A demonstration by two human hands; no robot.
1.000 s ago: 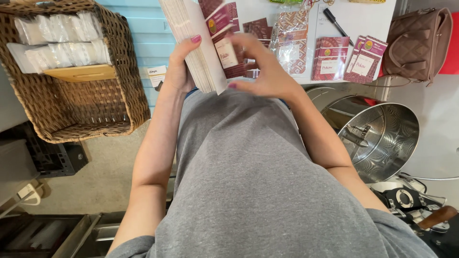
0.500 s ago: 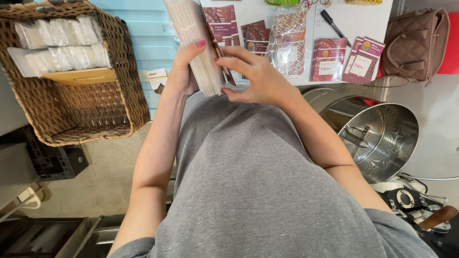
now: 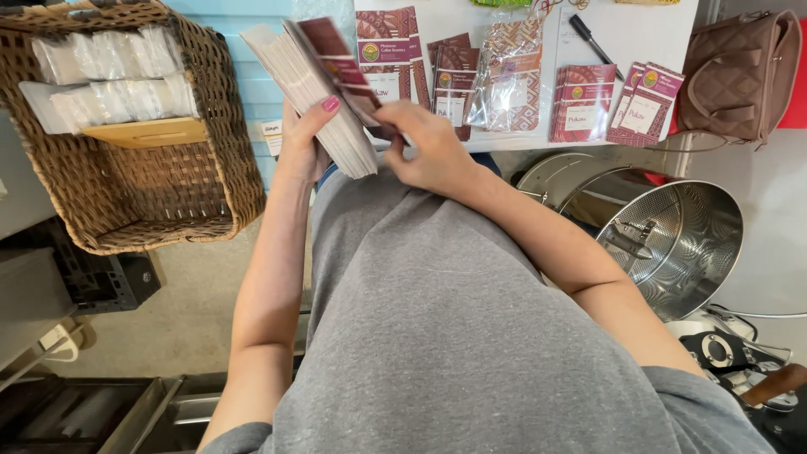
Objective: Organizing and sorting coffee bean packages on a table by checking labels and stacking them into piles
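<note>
Your left hand (image 3: 307, 139) grips a thick stack of flat packets (image 3: 311, 80), thumb across its front, held above the table (image 3: 538, 25) edge. Your right hand (image 3: 424, 143) pinches the stack's front maroon packet (image 3: 340, 63), peeling it away.

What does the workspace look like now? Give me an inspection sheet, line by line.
Surface: white table with packets laid out.
Job's things: stack of flat packets, fanned, top ones maroon.
Clutter: maroon packet piles, clear bag, black pen.
Hands: left hand holds the stack; right hand pinches a maroon packet.
Cables: white cable, lower left.
Surroundings: wicker basket, steel drum, brown bag.
</note>
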